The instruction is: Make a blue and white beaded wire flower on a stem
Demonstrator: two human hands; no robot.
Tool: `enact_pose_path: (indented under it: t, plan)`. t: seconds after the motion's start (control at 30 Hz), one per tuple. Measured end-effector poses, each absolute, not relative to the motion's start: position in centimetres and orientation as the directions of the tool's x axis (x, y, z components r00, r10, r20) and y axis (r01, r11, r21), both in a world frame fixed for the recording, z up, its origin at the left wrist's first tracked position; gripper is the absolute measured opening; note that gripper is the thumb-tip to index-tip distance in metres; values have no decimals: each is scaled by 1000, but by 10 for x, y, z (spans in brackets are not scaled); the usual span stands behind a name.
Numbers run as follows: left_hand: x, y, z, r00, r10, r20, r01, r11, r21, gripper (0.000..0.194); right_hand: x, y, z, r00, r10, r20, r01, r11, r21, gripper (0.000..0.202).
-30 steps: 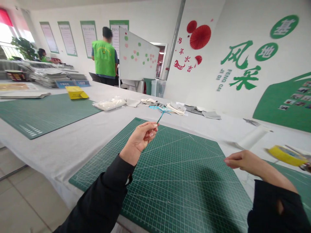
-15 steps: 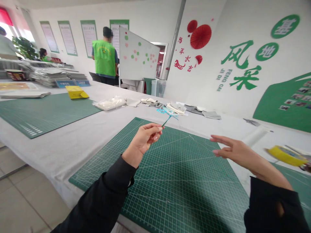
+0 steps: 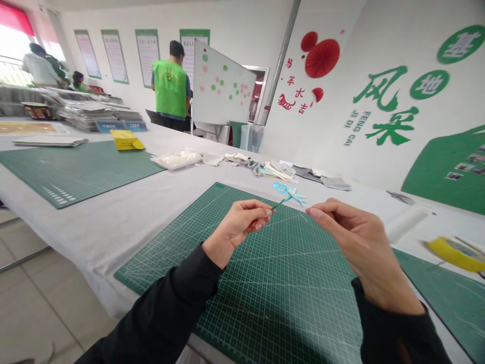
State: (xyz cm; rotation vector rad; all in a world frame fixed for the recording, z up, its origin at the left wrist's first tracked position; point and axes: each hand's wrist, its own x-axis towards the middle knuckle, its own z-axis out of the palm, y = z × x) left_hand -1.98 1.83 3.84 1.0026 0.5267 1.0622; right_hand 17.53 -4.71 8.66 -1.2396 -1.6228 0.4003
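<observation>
My left hand (image 3: 244,222) pinches the dark green stem of a blue beaded flower (image 3: 291,193) between thumb and fingertips. The flower has light-blue loops, a row of white pearl-like beads and thin blue ends, and it is held above the green cutting mat (image 3: 265,283). Just right of it, my right hand (image 3: 352,237) is closed, thumb and forefinger pressed together close to the blue ends. Whatever lies in that pinch is too fine to make out.
Fabric scraps (image 3: 278,171) and a plastic bag (image 3: 178,159) lie beyond the mat. To the right are scissors (image 3: 400,197), a white roll (image 3: 411,222) and a yellow tape roll (image 3: 454,253). A person in a green vest (image 3: 170,88) stands at the back.
My right hand has moved left to the flower, and its spread fingers have closed into a pinch. My left hand still holds the stem, now a little further right and lower in view.
</observation>
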Motion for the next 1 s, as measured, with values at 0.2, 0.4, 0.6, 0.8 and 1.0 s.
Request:
enact_pose_path:
  t: [0.2,0.4,0.6,0.8,1.0]
  plan:
    - [-17,20,35,466,883,60,-448,177,876,3,169,-61,101,-199,530,824,816,555,-160,7]
    - [-16,18,35,501,865,-14,-388,240,890,2,163,-73,110,-460,364,810,840,473,264,15]
    - [-18,17,33,542,838,-65,-250,235,939,3,164,-78,114,-535,287,795,818,411,402,21]
    - [-16,13,37,533,839,-106,-101,188,977,9,171,-77,114,-495,303,815,846,380,373,17]
    - [-19,14,33,587,808,-46,-62,102,993,6,176,-78,113,-447,329,832,878,340,338,15]
